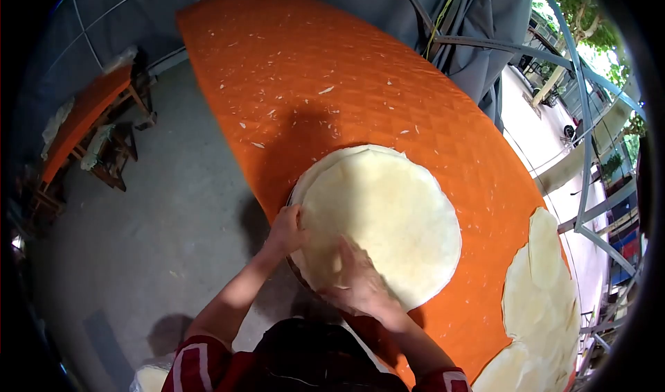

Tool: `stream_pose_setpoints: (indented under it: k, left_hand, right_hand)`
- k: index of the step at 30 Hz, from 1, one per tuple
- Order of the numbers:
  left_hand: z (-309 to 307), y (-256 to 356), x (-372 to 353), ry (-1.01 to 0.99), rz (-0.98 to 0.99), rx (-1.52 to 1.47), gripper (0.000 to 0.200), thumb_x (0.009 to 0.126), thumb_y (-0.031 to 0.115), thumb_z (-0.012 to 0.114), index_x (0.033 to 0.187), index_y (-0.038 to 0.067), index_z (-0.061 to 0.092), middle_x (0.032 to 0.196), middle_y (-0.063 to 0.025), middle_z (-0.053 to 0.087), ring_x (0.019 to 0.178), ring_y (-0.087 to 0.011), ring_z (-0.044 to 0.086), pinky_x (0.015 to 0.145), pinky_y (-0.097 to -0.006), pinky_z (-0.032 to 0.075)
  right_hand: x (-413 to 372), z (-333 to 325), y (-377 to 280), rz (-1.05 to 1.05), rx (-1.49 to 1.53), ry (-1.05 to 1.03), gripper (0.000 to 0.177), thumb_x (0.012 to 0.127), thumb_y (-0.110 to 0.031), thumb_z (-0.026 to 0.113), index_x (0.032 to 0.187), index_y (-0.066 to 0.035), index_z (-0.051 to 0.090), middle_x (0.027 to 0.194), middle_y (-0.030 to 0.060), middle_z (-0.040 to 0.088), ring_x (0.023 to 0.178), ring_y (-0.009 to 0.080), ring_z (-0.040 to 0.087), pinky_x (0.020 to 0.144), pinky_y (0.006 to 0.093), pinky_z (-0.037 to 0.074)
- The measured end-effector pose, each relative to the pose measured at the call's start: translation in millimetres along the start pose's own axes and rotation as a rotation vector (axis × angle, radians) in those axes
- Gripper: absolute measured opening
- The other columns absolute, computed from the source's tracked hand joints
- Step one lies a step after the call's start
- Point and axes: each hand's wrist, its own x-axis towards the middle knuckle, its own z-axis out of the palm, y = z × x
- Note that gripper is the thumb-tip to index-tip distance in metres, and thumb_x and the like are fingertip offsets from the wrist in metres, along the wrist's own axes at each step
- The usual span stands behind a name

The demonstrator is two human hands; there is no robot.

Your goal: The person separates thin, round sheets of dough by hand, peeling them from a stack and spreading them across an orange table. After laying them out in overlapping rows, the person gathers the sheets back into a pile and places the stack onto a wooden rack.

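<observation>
A stack of thin, round, pale flatbreads [388,212] lies on the orange-covered table near its left edge. Its top sheet sits slightly off from the one beneath, whose rim shows at the upper left. My left hand [284,232] is closed at the stack's left rim, and its fingers appear to grip the edge there. Over the near part of the top flatbread is my right hand [364,281], smeared by motion. Whether its fingers hold anything cannot be made out. A dark rim shows under the stack at the lower left.
More pale flatbread sheets [540,316] lie overlapping along the table's right side. Small pale flakes are scattered over the orange cover [291,52]. A low orange-topped bench [86,118] stands at the left on the grey floor [166,219]. Metal poles [506,43] and grey tarp border the table's far side.
</observation>
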Motion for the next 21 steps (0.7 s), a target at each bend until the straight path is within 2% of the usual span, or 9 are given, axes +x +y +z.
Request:
stream_pose_setpoints:
  k: [1, 3, 4, 7, 10, 13, 16, 18, 21]
  left_hand:
    - [-2, 0, 5, -0.05, -0.042, -0.028, 0.033, 0.062, 0.007, 0.06, 0.092, -0.002, 0.053, 0.078, -0.0119, 0.055, 0.071, -0.0211, 0.054, 0.057, -0.0284, 0.044]
    - [-11, 8, 16, -0.185, -0.37, -0.274, 0.029, 0.063, 0.009, 0.061, 0.089, -0.003, 0.053, 0.073, -0.0095, 0.055, 0.066, -0.019, 0.054, 0.053, -0.027, 0.044]
    - [-18, 16, 27, -0.244, -0.518, -0.39, 0.028, 0.064, 0.01, 0.062, 0.087, -0.003, 0.054, 0.071, -0.0083, 0.055, 0.063, -0.0179, 0.054, 0.052, -0.0262, 0.044]
    - [-26, 36, 45, -0.426, -0.759, -0.453, 0.027, 0.066, 0.005, 0.061, 0.092, 0.001, 0.052, 0.081, -0.0085, 0.055, 0.069, -0.0181, 0.056, 0.058, -0.0284, 0.048]
    - [-19, 50, 50, -0.458, -0.795, -0.556, 0.037, 0.067, 0.004, 0.061, 0.101, 0.0, 0.048, 0.088, -0.0092, 0.055, 0.076, -0.0182, 0.057, 0.064, -0.0281, 0.048]
    - [-22, 57, 39, -0.494, -0.326, -0.375, 0.046, 0.068, 0.007, 0.064, 0.109, 0.001, 0.043, 0.098, -0.0107, 0.054, 0.086, -0.0181, 0.055, 0.074, -0.0286, 0.046]
    - [-13, 50, 35, -0.697, -0.237, -0.696, 0.054, 0.069, 0.007, 0.067, 0.115, 0.002, 0.039, 0.105, -0.0099, 0.052, 0.094, -0.0163, 0.052, 0.081, -0.029, 0.043]
    - [-10, 59, 42, -0.745, -0.164, -0.668, 0.052, 0.068, 0.007, 0.068, 0.112, 0.002, 0.039, 0.102, -0.0092, 0.052, 0.089, -0.015, 0.054, 0.078, -0.0276, 0.044]
    - [5, 42, 42, -0.697, -0.047, -0.808, 0.051, 0.07, 0.005, 0.069, 0.11, 0.001, 0.038, 0.102, -0.0087, 0.051, 0.088, -0.0138, 0.054, 0.075, -0.0264, 0.045]
  right_hand:
    - [-2, -1, 9, -0.019, 0.067, 0.032, 0.089, 0.063, -0.031, 0.072, 0.129, 0.002, 0.022, 0.125, 0.0226, 0.037, 0.115, 0.0348, 0.037, 0.095, 0.0378, 0.032]
    - [-14, 1, 30, -0.058, 0.209, 0.088, 0.083, 0.065, -0.02, 0.073, 0.128, 0.0, 0.023, 0.12, 0.023, 0.041, 0.107, 0.0339, 0.046, 0.088, 0.0371, 0.04]
    - [-16, -7, 27, -0.051, 0.221, 0.165, 0.069, 0.068, -0.014, 0.071, 0.124, 0.001, 0.032, 0.109, 0.02, 0.051, 0.096, 0.0287, 0.054, 0.082, 0.0329, 0.045]
    - [-18, -13, 45, 0.01, 0.263, 0.191, 0.061, 0.075, -0.023, 0.064, 0.123, 0.0, 0.035, 0.102, 0.0176, 0.057, 0.097, 0.0281, 0.055, 0.084, 0.0355, 0.045]
    - [-19, -16, 53, 0.086, 0.406, 0.285, 0.052, 0.073, -0.019, 0.068, 0.115, 0.003, 0.045, 0.1, 0.0159, 0.058, 0.091, 0.0251, 0.058, 0.08, 0.0332, 0.048]
    - [-16, -22, 43, 0.197, 0.577, 0.316, 0.058, 0.067, -0.017, 0.073, 0.114, 0.002, 0.045, 0.101, 0.0152, 0.057, 0.09, 0.0233, 0.057, 0.08, 0.0327, 0.048]
    - [1, -16, 22, 0.187, 0.554, 0.382, 0.083, 0.059, -0.019, 0.079, 0.126, -0.001, 0.033, 0.108, 0.016, 0.054, 0.093, 0.0237, 0.055, 0.081, 0.0336, 0.047]
    - [28, -6, 3, 0.126, 0.457, 0.418, 0.102, 0.053, -0.029, 0.081, 0.131, -0.002, 0.021, 0.114, 0.0199, 0.049, 0.095, 0.0291, 0.054, 0.083, 0.0385, 0.047]
    - [61, 13, -4, 0.136, 0.868, 0.513, 0.099, 0.051, -0.012, 0.082, 0.131, -0.004, 0.025, 0.116, 0.015, 0.047, 0.103, 0.0237, 0.049, 0.086, 0.0341, 0.044]
